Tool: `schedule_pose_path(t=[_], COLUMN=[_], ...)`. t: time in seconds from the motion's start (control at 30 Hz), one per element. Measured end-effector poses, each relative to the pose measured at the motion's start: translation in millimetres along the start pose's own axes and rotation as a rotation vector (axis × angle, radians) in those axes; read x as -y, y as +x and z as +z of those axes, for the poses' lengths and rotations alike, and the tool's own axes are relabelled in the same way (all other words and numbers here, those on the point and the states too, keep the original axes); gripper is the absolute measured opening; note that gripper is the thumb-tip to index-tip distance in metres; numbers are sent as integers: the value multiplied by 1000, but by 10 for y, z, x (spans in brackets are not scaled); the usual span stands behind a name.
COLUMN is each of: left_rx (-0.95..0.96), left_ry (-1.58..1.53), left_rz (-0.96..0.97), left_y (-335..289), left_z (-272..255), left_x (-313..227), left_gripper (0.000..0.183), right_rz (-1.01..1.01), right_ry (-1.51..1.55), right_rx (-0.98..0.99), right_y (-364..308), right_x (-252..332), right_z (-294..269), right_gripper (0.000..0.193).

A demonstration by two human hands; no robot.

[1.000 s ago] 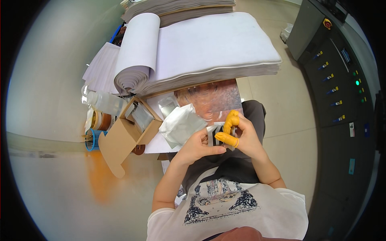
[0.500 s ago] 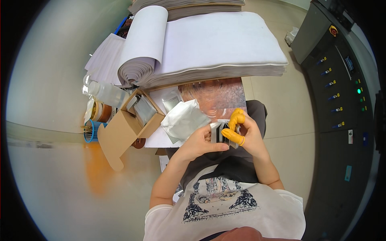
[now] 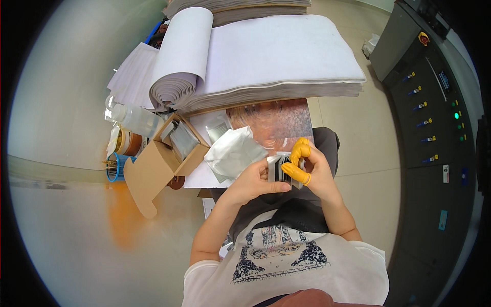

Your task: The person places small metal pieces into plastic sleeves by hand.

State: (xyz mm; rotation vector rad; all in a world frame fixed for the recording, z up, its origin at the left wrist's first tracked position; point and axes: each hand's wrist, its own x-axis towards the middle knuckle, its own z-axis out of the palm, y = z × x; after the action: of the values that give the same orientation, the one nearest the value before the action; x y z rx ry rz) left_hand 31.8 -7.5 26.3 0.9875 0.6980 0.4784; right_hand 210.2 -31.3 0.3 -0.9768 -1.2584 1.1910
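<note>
A small booklet-like stack of black, white and grey leaves [image 3: 276,169] is held upright above my lap, its leaves slightly fanned at the top. My left hand [image 3: 251,182] grips its left side, with the thumb along the bottom edge. On the other side, my right hand [image 3: 318,174] wears yellow finger cots on thumb and index finger. Those two fingers curl around the stack's right part and pinch at its leaves. Exactly what lies between the fingertips is hidden. A crumpled white sheet or pouch [image 3: 232,153] rests just beyond my left hand.
An open cardboard box [image 3: 192,162] holding clear plastic packets stands left of the white sheet. Behind it are a plastic bottle [image 3: 138,118] and a blue mesh cup [image 3: 116,168]. A thick pile of white sheets [image 3: 281,48] covers the far table; a dark control cabinet [image 3: 424,148] stands right.
</note>
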Motion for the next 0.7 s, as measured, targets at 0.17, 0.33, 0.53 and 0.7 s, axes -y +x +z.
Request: schedule_pose_path(t=[0.17, 0.33, 0.53, 0.7], left_rx=[-7, -14, -21, -28], left_ry=[-25, -30, 2, -5], left_rz=[-25, 7, 18, 19], left_y=[-7, -1, -24, -20], left_z=[-5, 13, 36, 31], left_x=[-1, 5, -7, -1], left_gripper=[57, 56, 57, 57], right_rz=[1, -2, -14, -14], right_ry=[6, -7, -31, -49], right_rx=[9, 15, 14, 11], right_y=[4, -1, -10, -4], right_x=[7, -8, 51, 78], right_z=[-3, -22, -9, -5], right_gripper=[19, 19, 20, 20])
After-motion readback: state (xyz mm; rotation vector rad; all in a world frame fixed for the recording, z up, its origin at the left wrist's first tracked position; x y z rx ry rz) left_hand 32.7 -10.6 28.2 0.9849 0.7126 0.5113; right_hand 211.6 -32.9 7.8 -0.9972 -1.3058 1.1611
